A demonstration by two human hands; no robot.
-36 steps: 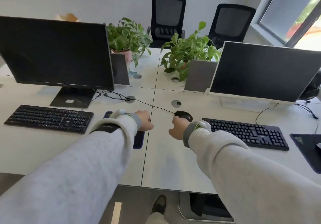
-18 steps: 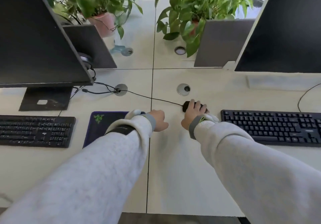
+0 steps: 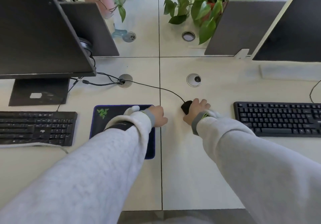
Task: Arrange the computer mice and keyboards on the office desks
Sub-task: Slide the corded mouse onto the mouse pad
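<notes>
The right hand (image 3: 196, 111) now lies over the small black corded mouse (image 3: 186, 106), its fingers (image 3: 202, 102) wrapped down on the shell, where a second ago it only hovered just short of it — so the grasp looks made and the carry not yet begun. The mouse sits on the pale surface (image 3: 191, 171) just right of the seam between the two desks, between the dark rectangular mouse pad with a purple edge (image 3: 111, 119) and the black right-hand keyboard (image 3: 278, 119); its cable (image 3: 156, 88) runs left to a round grommet beyond the pad. The left hand (image 3: 157, 116) rests at the pad's right edge, fingers curled together, holding nothing. The pad bears a green Razer snake logo (image 3: 102, 113); small pale lettering on the black left-hand keyboard (image 3: 36, 128) is too blurred to read.
</notes>
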